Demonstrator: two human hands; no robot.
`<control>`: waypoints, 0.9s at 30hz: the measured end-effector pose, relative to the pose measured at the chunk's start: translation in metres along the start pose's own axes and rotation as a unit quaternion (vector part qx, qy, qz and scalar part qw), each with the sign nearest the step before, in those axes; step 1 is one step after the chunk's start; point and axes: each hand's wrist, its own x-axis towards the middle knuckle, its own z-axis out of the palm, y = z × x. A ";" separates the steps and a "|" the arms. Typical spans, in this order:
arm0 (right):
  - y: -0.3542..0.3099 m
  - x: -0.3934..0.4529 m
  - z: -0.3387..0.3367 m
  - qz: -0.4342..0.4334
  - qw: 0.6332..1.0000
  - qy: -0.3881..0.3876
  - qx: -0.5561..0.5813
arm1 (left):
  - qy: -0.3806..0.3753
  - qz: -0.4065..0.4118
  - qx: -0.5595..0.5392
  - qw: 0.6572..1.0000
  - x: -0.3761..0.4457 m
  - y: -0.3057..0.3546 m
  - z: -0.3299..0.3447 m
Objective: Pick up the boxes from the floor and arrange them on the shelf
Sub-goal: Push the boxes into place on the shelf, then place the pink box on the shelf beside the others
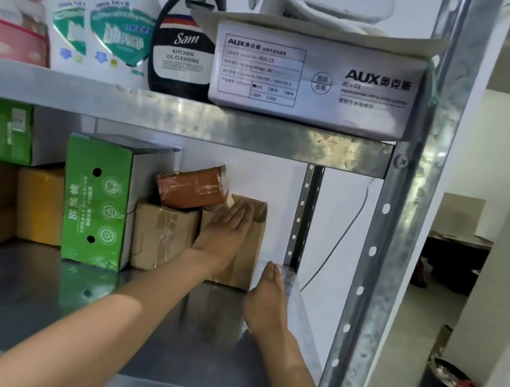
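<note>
Head view is showing both arms reaching into the middle tier of a metal shelf, where the placing step looks to be finishing. The left hand is lying flat, fingers straight and together, pressing against the front face of a plain cardboard box that is standing at the right end of the row near the back; it is gripping nothing, only pushing or steadying. The right hand is held edge-on with straight fingers just beside that box's right lower corner, above the shelf surface, and is holding nothing; whether it is actually touching the box I cannot tell. A small reddish-brown box is sitting tilted on top, bridging this box and a taped cardboard box to its left, with a green carton standing upright further left and more brown cartons beyond. The floor and any boxes left on it are not appearing in this view. My judgement is that the box is being squared up against its neighbours, and the next move calls for drawing both hands back without disturbing the tilted box, then turning down to the floor for another.
</note>
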 end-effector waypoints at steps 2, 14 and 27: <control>-0.001 0.000 0.002 -0.016 1.000 -0.014 -0.003 | 0.017 0.001 -0.001 1.000 -0.011 -0.001 0.004; -0.010 -0.033 0.009 -0.075 0.996 -0.033 0.028 | 0.024 -0.008 -0.044 0.999 -0.112 -0.018 -0.003; -0.066 -0.169 0.035 -0.067 0.989 -0.028 0.129 | 0.042 -0.066 -0.194 0.978 -0.273 -0.035 -0.038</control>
